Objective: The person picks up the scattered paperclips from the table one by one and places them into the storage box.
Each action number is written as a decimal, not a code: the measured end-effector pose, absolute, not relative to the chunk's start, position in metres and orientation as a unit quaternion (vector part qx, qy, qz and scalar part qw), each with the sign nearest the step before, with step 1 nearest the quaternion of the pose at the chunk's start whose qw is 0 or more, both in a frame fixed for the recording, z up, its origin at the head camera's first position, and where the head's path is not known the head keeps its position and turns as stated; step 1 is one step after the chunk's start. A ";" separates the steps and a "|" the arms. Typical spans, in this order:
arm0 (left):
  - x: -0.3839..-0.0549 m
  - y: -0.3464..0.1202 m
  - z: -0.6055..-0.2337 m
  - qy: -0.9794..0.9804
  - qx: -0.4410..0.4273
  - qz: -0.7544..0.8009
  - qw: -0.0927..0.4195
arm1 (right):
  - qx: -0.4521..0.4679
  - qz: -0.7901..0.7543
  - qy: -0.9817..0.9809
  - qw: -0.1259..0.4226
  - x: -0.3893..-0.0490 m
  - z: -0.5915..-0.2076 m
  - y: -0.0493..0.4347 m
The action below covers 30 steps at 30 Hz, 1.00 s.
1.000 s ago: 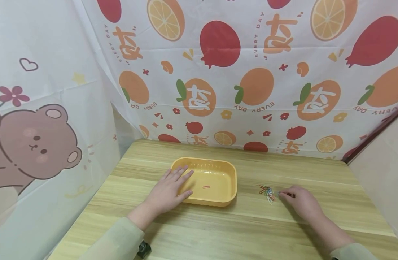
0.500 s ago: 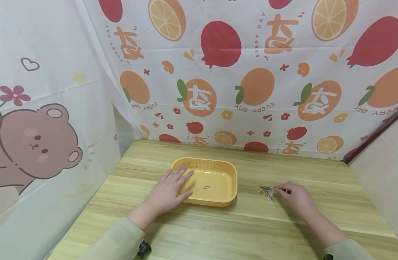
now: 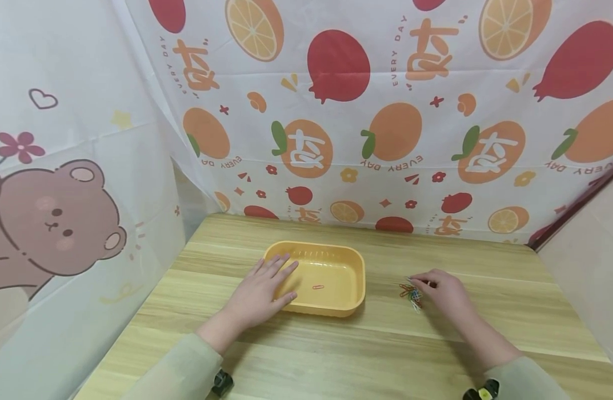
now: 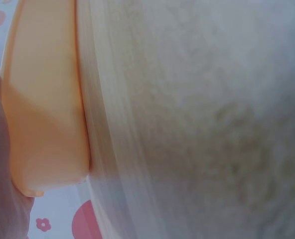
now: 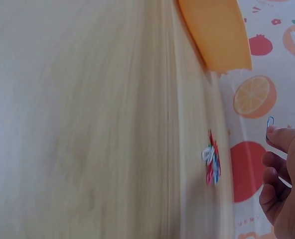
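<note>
My left hand (image 3: 251, 294) rests over the left side of a yellow plastic tray (image 3: 331, 312), fingers spread across its rim. A single red paper clip (image 3: 318, 287) lies on the tray's floor. To the tray's right, my right hand (image 3: 451, 294) is raised over the table beside a small pile of coloured paper clips (image 3: 411, 297). Between its thumb and index finger it pinches a blue paper clip (image 5: 270, 121), whose looped end sticks out past the fingertips. In the right wrist view its other fingers are curled in. The left wrist view shows only the tray's outer wall (image 4: 43, 109) and part of the hand.
The wooden table (image 3: 336, 361) reaches back to a fruit-print curtain (image 3: 346, 139). Another curtain with a bear (image 3: 56, 216) hangs along the left side, and a pale panel (image 3: 591, 266) borders the right. Table surface shows between the tray and the pile.
My right hand has lifted from the right of the pile and moved left and away from me, carrying the pinched blue paper clip. The left hand and the tray have stayed put.
</note>
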<state>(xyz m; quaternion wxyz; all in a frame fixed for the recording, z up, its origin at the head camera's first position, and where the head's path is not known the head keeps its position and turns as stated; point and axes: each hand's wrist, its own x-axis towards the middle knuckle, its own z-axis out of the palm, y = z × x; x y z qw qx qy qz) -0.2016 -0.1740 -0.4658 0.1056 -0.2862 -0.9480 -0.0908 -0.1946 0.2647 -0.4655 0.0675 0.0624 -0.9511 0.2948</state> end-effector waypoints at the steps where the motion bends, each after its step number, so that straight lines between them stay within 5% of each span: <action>1: -0.201 -0.174 -0.465 -0.949 -0.285 -0.089 0.104 | 0.059 0.304 -0.949 0.063 -0.196 -0.465 0.262; 30: -0.201 -0.173 -0.460 -0.953 -0.280 -0.089 0.081 | 0.051 0.418 -0.906 0.031 -0.214 -0.444 0.191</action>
